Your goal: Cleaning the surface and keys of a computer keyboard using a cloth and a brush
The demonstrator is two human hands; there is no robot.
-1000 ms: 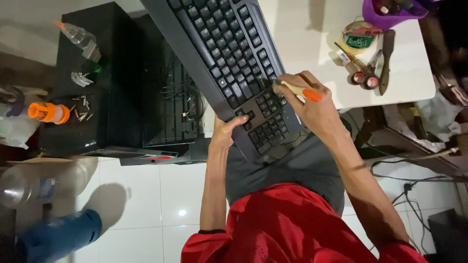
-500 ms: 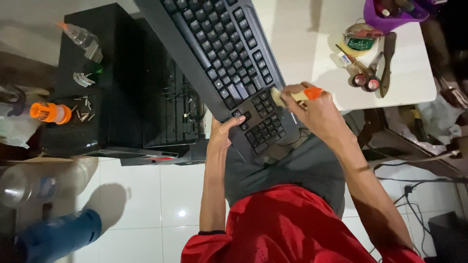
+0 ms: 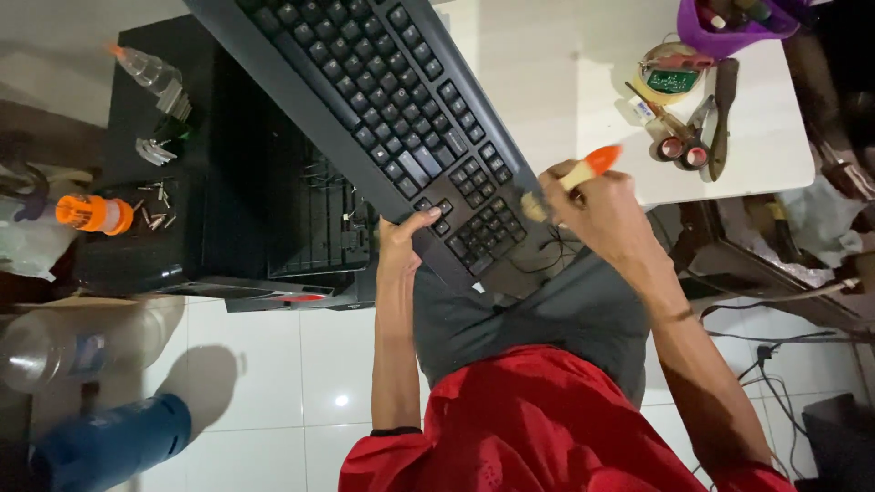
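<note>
A long black keyboard (image 3: 383,100) slants from the top left down to my lap. My left hand (image 3: 403,241) grips its near lower edge, thumb resting on the keys. My right hand (image 3: 602,214) is closed on a small brush with a pale handle and orange end (image 3: 583,170). The brush's bristles sit at the keyboard's right edge beside the number keys.
A black computer case (image 3: 228,200) lies open on the white tile floor at left, with loose screws, a small clear bottle (image 3: 150,73) and an orange-capped item (image 3: 91,214). A white table (image 3: 565,82) at right holds scissors (image 3: 684,141), a tape roll and a purple cup. Cables trail at right.
The keyboard has shifted up and left in view. My right hand with the brush has moved from over the number keys to the keyboard's right edge.
</note>
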